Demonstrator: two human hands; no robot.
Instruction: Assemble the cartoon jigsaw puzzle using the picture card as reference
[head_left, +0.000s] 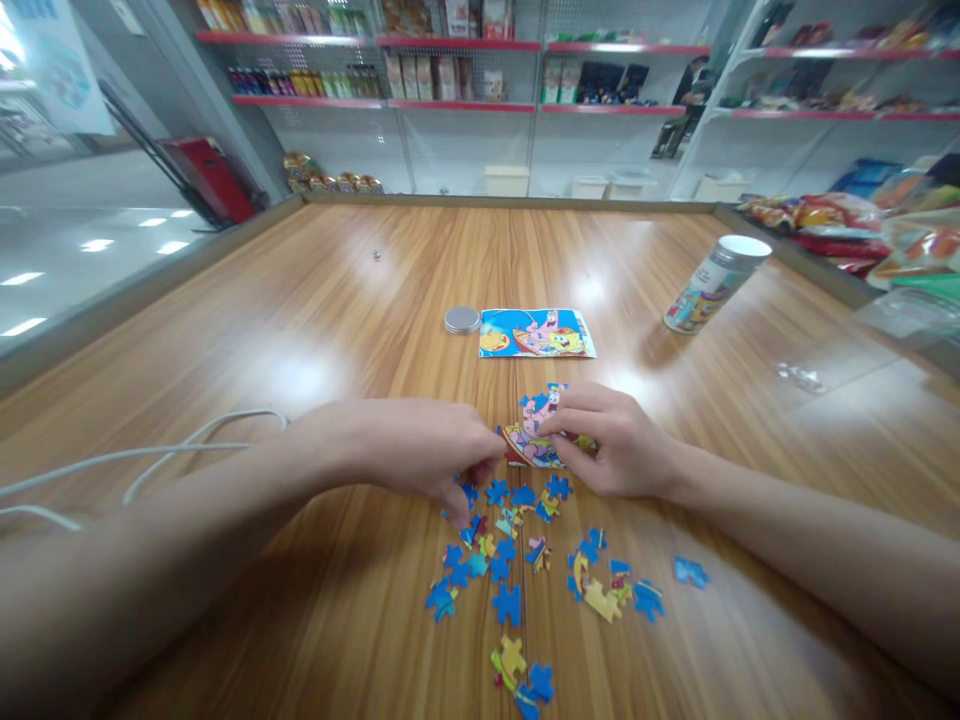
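At bench centre, the puzzle patch lies between my grips: right grip pinches its right edge; left grip (fingers bunched, contents unclear) meets its left.

Just nearside of where my left hand and right hand are meeting on the joined patch, loose pieces are crowding the table, leaving me little bare wood there; straight beyond the grip, the picture card and metal lid are lying flat and low; further off to the right, a canister is standing as the one tall obstacle; out left of my left forearm a white cable is trailing; between these the wood is lying open.
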